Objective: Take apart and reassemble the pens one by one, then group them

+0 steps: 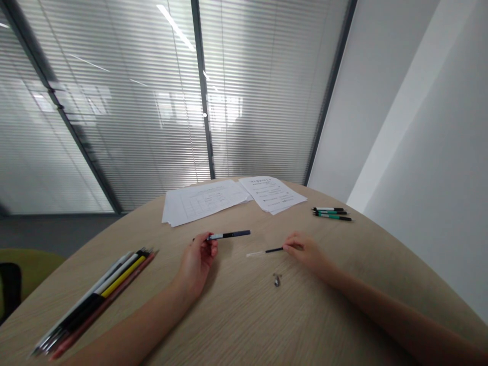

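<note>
My left hand [195, 264] is closed around one end of a pen [232, 234], whose dark blue end points right, slightly above the table. Opposite it, my right hand [307, 253] pinches the end of a thin pen refill [273, 250]. The refill has a black stretch near my fingers and a clear stretch reaching left, close to the tabletop. Between my forearms lies a small shiny piece [277, 280], too small to make out fully.
Paintbrush-like long sticks or pens [114, 279] lie in a bundle at the left. Several green, white and black pens [331, 216] lie at the right. Printed sheets [206, 199] rest at the far side of the round wooden table [236, 325]. A greenish chair [34, 269] stands left.
</note>
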Motion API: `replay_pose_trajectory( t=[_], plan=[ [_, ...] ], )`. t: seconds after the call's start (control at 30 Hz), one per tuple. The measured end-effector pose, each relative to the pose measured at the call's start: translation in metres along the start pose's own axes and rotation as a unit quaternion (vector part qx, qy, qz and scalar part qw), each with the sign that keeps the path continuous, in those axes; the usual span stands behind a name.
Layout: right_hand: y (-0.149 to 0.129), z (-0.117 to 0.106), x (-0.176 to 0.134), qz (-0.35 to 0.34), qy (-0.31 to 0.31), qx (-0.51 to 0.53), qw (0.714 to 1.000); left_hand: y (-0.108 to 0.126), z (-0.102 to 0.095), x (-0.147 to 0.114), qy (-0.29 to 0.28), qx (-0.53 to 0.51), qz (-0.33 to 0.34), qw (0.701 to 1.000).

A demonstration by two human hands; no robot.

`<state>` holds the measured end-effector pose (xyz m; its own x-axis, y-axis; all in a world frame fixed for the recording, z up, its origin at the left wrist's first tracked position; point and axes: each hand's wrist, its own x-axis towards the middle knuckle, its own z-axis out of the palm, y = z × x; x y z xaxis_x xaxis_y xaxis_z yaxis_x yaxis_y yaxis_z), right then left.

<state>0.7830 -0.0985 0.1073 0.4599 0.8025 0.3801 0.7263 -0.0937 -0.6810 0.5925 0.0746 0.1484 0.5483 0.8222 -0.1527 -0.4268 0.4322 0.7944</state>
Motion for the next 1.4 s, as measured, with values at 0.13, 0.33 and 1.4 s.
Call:
replay_pose_trajectory(
  t=[0.13, 0.33, 1.4],
  plan=[
    [-0.002, 0.001, -0.002, -0.050, -0.032, -0.084, 0.995, -0.002, 0.000, 0.000, -0.021, 0.021, 0.005, 1.000],
    [-0.003, 0.003, -0.005, -0.091, -0.004, -0.130, 0.987, -0.005, -0.001, -0.002, -0.062, 0.058, 0.009, 0.996],
    [-0.014, 0.004, -0.010, -0.179, -0.002, -0.179, 0.967, 0.060, 0.032, -0.030, -0.194, 0.583, 0.250, 0.748]
  ],
)
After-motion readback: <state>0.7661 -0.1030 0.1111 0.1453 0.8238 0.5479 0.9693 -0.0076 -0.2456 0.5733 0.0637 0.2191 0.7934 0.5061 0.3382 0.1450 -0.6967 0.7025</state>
